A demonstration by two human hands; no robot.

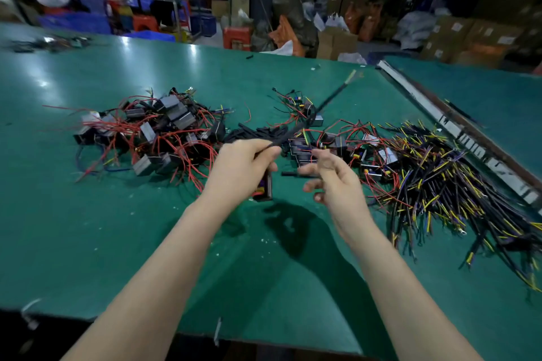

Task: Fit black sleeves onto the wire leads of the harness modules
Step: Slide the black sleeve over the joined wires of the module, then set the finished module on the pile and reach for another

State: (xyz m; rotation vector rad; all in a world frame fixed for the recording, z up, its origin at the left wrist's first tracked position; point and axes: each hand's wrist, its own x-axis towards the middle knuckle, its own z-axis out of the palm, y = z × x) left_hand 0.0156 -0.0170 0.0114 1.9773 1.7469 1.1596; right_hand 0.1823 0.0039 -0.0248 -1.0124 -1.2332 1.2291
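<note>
The two bare forearms come in from the bottom edge, nearest to the camera, over the wide green desk [88, 228].

On the right side of the desk lies the biggest heap, a spread pile of long black-sleeved leads with yellow and red wire ends [457, 184]; I judge these are finished pieces, because black tubing already covers their wires. On the left lies a tangled pile of grey box modules with bare red wires [158, 132], which look not yet sleeved, so much work seems to remain. Between the two piles, just behind the hands, is a small heap of loose black sleeves [258, 132], the stock for the next pieces.

The left hand [243, 167] is closed around a small black harness module [265, 187], which hangs under the palm, and its thumb and fingers [271, 151] pinch the near end of a long black sleeved lead [308, 120]. This lead runs up and to the right above the desk, and coloured wire tips stick out at its far end, so the sleeve on this piece seems fully on.

The right hand [331, 176] is beside it, not touching it, with the fingers loosely spread and holding nothing. One short black sleeve piece [289, 174] lies on the desk between the hands.
</note>
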